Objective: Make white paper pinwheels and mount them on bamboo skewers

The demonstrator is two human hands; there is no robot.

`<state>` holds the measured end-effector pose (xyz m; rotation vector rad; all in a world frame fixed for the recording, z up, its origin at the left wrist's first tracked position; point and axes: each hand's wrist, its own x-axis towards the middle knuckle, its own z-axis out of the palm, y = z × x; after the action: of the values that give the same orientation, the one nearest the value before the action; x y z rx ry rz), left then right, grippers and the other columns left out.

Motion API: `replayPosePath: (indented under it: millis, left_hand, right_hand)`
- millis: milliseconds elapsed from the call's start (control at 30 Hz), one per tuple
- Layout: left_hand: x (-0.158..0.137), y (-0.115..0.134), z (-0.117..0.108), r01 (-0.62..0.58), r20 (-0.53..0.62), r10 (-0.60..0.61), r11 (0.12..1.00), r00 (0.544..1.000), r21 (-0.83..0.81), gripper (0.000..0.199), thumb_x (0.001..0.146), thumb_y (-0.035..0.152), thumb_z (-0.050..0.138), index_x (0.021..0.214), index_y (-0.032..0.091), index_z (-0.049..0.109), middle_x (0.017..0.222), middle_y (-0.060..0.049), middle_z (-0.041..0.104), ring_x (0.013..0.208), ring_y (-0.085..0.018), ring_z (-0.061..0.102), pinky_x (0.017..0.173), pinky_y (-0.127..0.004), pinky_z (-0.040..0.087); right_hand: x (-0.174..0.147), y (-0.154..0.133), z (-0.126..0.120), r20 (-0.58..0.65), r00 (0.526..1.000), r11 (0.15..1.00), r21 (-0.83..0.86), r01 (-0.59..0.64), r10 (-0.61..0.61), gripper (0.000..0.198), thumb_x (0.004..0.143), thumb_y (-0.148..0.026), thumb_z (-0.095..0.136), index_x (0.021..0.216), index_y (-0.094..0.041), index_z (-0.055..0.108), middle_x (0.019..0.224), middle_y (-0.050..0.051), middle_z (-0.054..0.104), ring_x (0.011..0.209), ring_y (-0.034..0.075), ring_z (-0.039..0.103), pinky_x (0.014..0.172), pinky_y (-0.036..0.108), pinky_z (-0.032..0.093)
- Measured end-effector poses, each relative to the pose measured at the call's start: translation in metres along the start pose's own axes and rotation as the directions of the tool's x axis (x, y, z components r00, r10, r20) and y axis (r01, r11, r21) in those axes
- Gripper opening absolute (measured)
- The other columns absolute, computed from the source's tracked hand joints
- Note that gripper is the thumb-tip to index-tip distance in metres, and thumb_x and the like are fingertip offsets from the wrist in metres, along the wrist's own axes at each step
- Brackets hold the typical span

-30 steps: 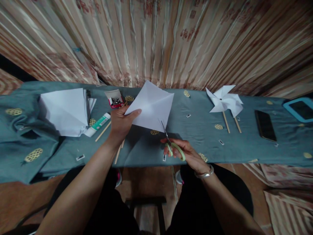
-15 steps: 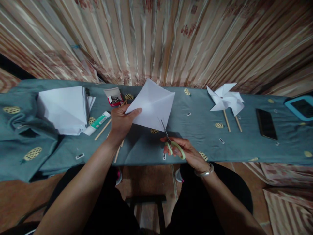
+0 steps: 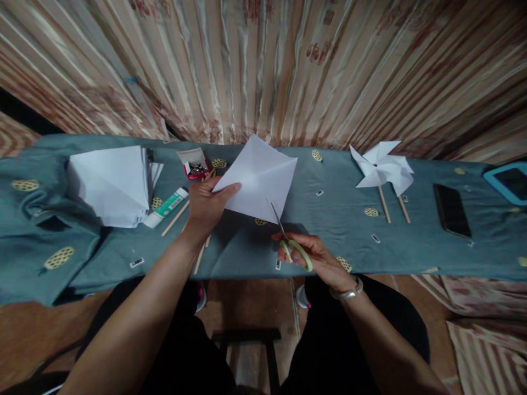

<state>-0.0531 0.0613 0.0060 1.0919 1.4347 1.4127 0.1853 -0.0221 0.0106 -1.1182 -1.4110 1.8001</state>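
My left hand [image 3: 208, 203] pinches the left corner of a white paper square [image 3: 261, 173], thumb on top. Faint creases run across the sheet, and it is held up above the cloth. In my right hand [image 3: 315, 252] is a pair of scissors [image 3: 302, 257] with pale green handles. Their blades are parted a little at the paper's lower right corner; whether they are cutting into it, I cannot tell. Beside my left hand lie wooden sticks [image 3: 176, 218], a glue stick [image 3: 167, 207] and an opened small red-and-white box [image 3: 195, 165] of metal pins or tacks.
A stack of white paper [image 3: 110, 186] lies on the left of the teal cloth [image 3: 341, 219]. To the right are white paper pinwheels [image 3: 381, 167] on sticks, a dark phone [image 3: 452, 209] and a blue-framed device [image 3: 508, 184]. A patterned curtain [image 3: 263, 71] hangs behind the table.
Hands, paper and scissors keep nearly the same positions relative to one another. The whole view has shifted very slightly, with everything a little further right.
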Motion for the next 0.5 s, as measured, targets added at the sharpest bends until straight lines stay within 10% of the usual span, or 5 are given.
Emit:
replayPosePath:
  millis: [500]
  left_hand:
    - [0.0006, 0.0003, -0.0010, -0.011, -0.006, 0.011, 1.000, 1.000, 0.019, 0.023, 0.061, 0.035, 0.080, 0.075, 0.017, 0.077, 0.060, 0.002, 0.065, 0.053, -0.015, 0.059, 0.050, -0.026, 0.048]
  right_hand:
    - [-0.0006, 0.0065, -0.0012, -0.004, 1.000, 1.000, -0.012, -0.026, 0.026, 0.043, 0.081, -0.046, 0.073, 0.115, -0.020, 0.070, 0.078, 0.000, 0.063, 0.068, 0.010, 0.054, 0.065, 0.024, 0.049]
